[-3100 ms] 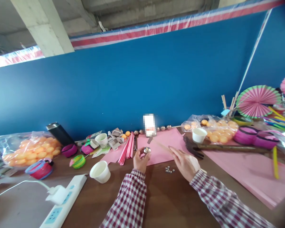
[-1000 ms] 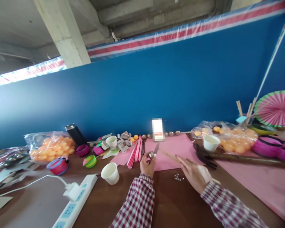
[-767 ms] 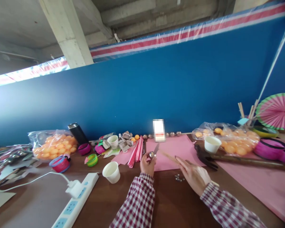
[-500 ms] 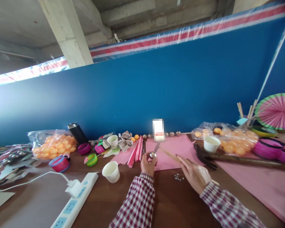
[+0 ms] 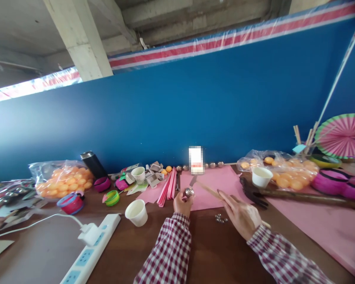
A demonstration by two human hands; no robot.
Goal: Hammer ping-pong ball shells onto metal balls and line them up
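Pinches shiny metal ball (image 5: 189,191) between thumb and fingers of left hand (image 5: 182,204), above front part of pink paper (image 5: 217,181). Holds thin wooden stick (image 5: 208,189) in right hand (image 5: 241,215) with fingers close together, pointing tip over paper. Has small metal beads (image 5: 221,218) on table (image 5: 213,252) between hands, white paper cup (image 5: 136,213) at left, hammer (image 5: 298,195) at right.

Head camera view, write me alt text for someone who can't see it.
The left hand holds a shiny silver ball, the right hand a wooden stick, at a brown table. Around them are pink paper, small beads, white cups, a hammer and bagged orange balls, before a blue wall.
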